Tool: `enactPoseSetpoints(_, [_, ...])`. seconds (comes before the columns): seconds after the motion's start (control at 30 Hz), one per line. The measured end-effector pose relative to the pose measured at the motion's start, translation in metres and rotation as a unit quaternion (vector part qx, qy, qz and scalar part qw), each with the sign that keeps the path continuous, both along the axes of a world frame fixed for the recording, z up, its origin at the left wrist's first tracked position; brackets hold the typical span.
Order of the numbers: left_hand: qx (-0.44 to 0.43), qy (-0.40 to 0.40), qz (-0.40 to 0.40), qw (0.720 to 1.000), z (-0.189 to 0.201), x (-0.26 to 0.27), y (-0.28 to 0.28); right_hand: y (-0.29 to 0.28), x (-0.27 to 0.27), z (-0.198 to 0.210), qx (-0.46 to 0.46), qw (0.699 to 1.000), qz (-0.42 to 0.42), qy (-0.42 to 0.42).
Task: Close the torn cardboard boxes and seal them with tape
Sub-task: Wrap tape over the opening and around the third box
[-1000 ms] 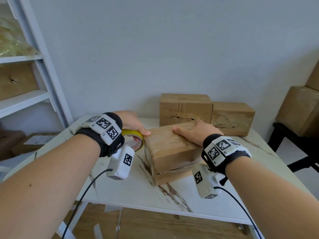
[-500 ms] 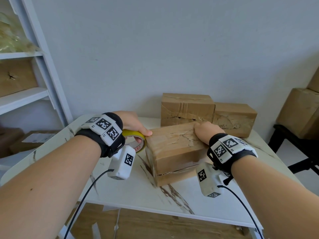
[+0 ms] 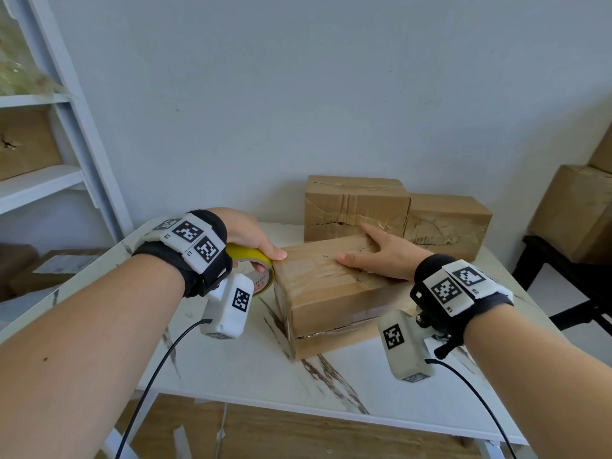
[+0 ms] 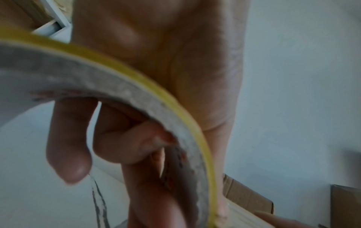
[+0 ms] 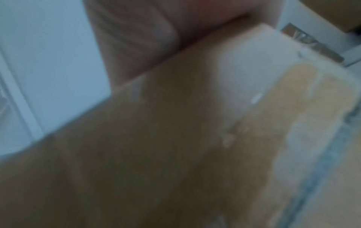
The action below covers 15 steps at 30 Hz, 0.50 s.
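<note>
A brown cardboard box [image 3: 324,293] wrapped in clear tape lies in the middle of the white marble table [image 3: 251,369]. My left hand [image 3: 255,240] grips a yellow tape roll [image 3: 255,260] against the box's left top edge, fingers curled through the core [image 4: 125,148] and thumb on the box top. My right hand [image 3: 381,253] lies flat on the box top, fingers straight and pointing left. The right wrist view is blurred and shows only the box surface [image 5: 175,138] under the palm.
Two more taped cardboard boxes [image 3: 354,207] [image 3: 447,223] stand side by side at the table's back by the wall. A white shelf unit [image 3: 66,134] stands at the left. Larger boxes [image 3: 576,210] sit on a dark stand at the right.
My right hand slid to the box's back right corner, then came back left and now lies flat on the top. The left hand kept the tape roll at the box's left edge.
</note>
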<state>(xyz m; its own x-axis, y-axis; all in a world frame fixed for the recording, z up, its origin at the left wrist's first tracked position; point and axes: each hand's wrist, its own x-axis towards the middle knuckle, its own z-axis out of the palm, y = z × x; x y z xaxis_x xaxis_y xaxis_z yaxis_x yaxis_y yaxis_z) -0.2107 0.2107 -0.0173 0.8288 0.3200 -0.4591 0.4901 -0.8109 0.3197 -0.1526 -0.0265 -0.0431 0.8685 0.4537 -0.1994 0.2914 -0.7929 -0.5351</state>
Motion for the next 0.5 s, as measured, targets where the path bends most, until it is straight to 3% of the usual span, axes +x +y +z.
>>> enactPoseSetpoints(0.2, [0.012, -0.010, -0.004, 1.000, -0.001, -0.001, 0.000, 0.003, -0.002, 0.001, 0.045, 0.999, -0.029, -0.006])
enactPoseSetpoints(0.4, [0.015, -0.030, -0.003, 0.999, -0.003, -0.003, 0.001, 0.021, -0.003, 0.000, -0.049, 0.993, -0.078, -0.070])
enactPoseSetpoints(0.5, [0.008, -0.034, -0.014, 0.999, -0.004, -0.004, 0.004, 0.024, 0.002, -0.001, -0.054, 0.991, -0.094, -0.084])
